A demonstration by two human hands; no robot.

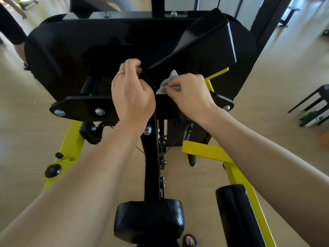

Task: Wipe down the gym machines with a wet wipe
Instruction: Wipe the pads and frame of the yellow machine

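A black and yellow gym machine [124, 41] fills the view, its big black padded rest tilted toward me. My right hand [188, 91] pinches a crumpled white wet wipe [166, 82] against the lower edge of the black pad. My left hand [131, 90], with a ring on one finger, has its fingers curled over the pad's lower edge beside a thin black cable [150, 82]. The two hands sit close together at the centre, the wipe between them.
Below are a black seat pad [149, 220], a black roller pad [236, 214] on the yellow frame [210, 152], and my sandalled foot [189, 240]. A black stool [316, 104] stands at right. Another person's arm [10, 27] shows at far left. Light wooden floor surrounds the machine.
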